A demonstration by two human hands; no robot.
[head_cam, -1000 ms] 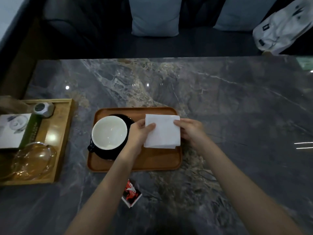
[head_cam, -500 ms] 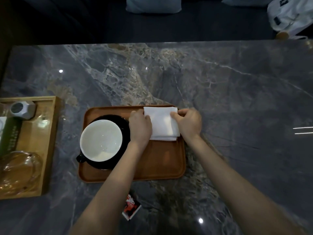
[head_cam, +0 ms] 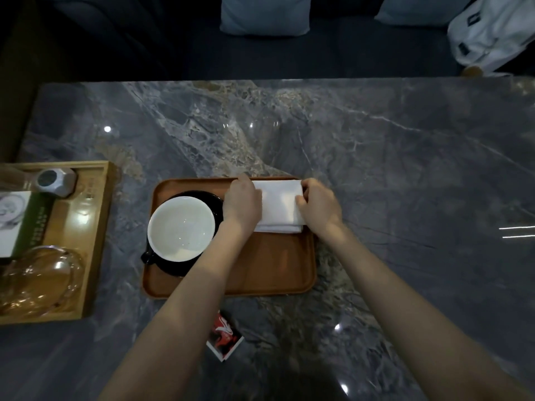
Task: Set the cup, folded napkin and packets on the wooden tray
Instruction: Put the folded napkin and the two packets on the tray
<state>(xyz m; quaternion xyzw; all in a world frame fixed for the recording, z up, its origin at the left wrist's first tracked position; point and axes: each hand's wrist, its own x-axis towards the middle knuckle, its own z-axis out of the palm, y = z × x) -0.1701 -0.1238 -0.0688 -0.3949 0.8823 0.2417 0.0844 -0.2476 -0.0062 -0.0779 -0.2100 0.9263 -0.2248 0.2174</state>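
Observation:
A brown wooden tray (head_cam: 260,270) lies on the marble table. In its left half a cup (head_cam: 181,227), white inside and black outside, stands on a black saucer. A white folded napkin (head_cam: 280,204) lies flat in the tray's far right corner. My left hand (head_cam: 241,202) holds the napkin's left edge with bent fingers. The right edge is pinched by my right hand (head_cam: 317,206). A red and black packet (head_cam: 224,337) lies on the table in front of the tray, between my forearms and partly under the left one.
A lighter wooden tray (head_cam: 95,241) at the left holds a glass teapot (head_cam: 37,282), a white and green box (head_cam: 20,221) and a small grey faceted object (head_cam: 55,180). Beyond the table's far edge are cushions (head_cam: 265,14) and a white bag (head_cam: 492,30).
The napkin has gone from the tray's middle right to its far right corner, and both hands went with it, closing in on its two side edges. The view has tilted downward.

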